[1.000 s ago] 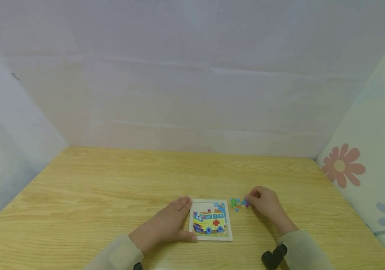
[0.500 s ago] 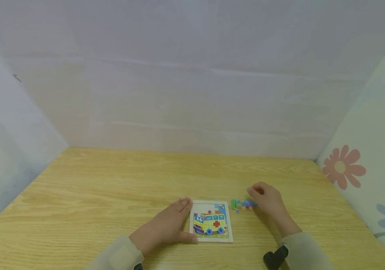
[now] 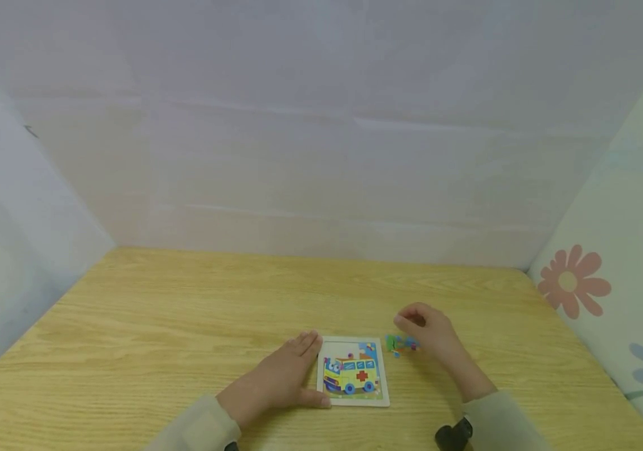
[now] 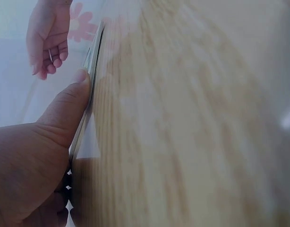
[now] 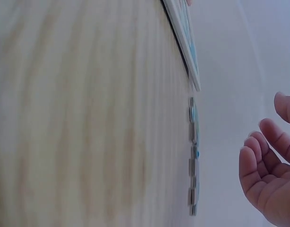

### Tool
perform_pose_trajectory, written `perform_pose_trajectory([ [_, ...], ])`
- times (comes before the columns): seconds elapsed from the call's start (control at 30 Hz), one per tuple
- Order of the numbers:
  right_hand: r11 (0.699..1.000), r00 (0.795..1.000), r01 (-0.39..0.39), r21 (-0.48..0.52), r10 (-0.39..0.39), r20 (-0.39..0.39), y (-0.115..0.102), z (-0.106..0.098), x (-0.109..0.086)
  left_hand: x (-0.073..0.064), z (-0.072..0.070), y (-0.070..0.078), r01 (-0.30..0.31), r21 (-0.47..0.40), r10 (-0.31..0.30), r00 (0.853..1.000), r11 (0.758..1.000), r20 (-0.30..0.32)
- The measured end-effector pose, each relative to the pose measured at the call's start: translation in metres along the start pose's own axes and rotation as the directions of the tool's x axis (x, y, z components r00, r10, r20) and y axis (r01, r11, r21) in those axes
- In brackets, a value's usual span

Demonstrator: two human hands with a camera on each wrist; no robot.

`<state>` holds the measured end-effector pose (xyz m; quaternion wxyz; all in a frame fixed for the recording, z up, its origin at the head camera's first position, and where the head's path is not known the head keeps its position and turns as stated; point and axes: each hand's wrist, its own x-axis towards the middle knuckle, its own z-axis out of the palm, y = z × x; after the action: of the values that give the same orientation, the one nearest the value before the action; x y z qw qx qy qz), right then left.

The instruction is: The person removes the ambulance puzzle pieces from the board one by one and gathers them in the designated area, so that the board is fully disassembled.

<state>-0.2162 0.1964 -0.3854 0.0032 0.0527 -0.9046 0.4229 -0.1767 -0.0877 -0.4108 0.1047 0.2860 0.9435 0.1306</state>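
Observation:
A square jigsaw puzzle (image 3: 349, 378) in a pale frame shows a yellow ambulance, with a bare pale patch at its upper left. My left hand (image 3: 282, 376) lies along the frame's left side. Its fingers reach the upper left corner and its thumb (image 4: 72, 101) touches the lower left edge. Just right of the frame, several loose puzzle pieces (image 3: 393, 343) in green, blue and purple lie flat together. Over their right end hovers my right hand (image 3: 431, 332). In the right wrist view its loosely bent fingers (image 5: 272, 135) and thumb stand apart, nothing between them.
Everything lies on a wood-grain table (image 3: 186, 313). A pale sheet-like wall (image 3: 321, 156) rises behind it, and a flower-patterned panel (image 3: 625, 219) borders the right side. A black wrist device (image 3: 453, 434) sits at the right sleeve.
My right hand has risen off the loose pieces, shifted right, then come back left above them. My left hand stays at the frame, and the ambulance picture looks the same.

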Motion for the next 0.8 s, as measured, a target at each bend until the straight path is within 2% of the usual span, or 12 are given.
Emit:
perform_pose_trajectory([
  [0.47,0.998,0.993,0.054,-0.036,-0.050,0.110,-0.015,0.025,-0.002,0.001,-0.002,0.001,0.002,0.005,-0.002,1.000,1.000,-0.011],
  [0.67,0.991,0.975,0.122,-0.050,-0.111,0.194,-0.020,0.033,-0.002,0.001,-0.002,0.001,0.004,0.004,-0.004,1.000,1.000,-0.012],
  [0.8,0.978,0.954,0.190,-0.088,-0.163,0.252,-0.021,0.036,-0.003,0.001,-0.002,0.001,-0.002,0.006,0.002,1.000,1.000,-0.016],
])
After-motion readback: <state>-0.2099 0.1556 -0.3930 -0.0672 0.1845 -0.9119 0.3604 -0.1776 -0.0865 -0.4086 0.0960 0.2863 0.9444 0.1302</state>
